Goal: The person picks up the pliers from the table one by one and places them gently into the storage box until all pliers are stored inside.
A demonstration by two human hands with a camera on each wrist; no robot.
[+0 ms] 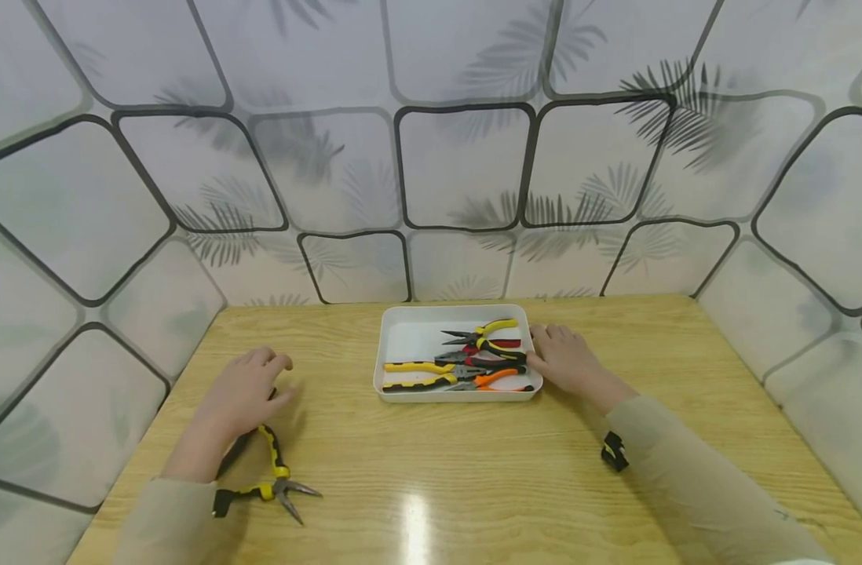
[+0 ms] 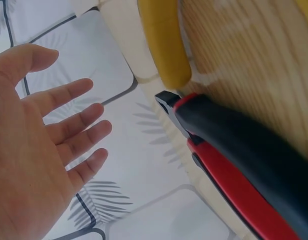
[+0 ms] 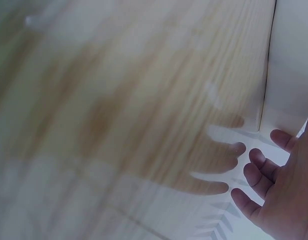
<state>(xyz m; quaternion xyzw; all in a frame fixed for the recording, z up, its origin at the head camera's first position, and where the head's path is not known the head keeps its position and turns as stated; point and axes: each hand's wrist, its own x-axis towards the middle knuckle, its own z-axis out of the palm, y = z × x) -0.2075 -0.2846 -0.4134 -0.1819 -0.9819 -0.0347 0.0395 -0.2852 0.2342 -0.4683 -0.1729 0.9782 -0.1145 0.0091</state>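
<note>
My left hand (image 1: 243, 392) is held over the left of the table with fingers spread and nothing in it. Beneath its wrist lie yellow-and-black needle-nose pliers (image 1: 281, 475), jaws parted. The left wrist view shows a black-and-red handled tool (image 2: 234, 145) and a yellow handle (image 2: 166, 45) beside the open palm; its working end is mostly hidden. My right hand (image 1: 567, 359) is at the right wall of a white tray (image 1: 406, 329), fingers loosely bent. Whether it touches the wall I cannot tell. Inside the tray, several pliers (image 1: 483, 378) lie, with yellow, red and orange handles.
The wooden table (image 1: 431, 447) meets a patterned fabric wall (image 1: 466, 169) behind the tray, and fabric also stands on both sides. A black strap piece (image 1: 614, 451) hangs at the right cuff.
</note>
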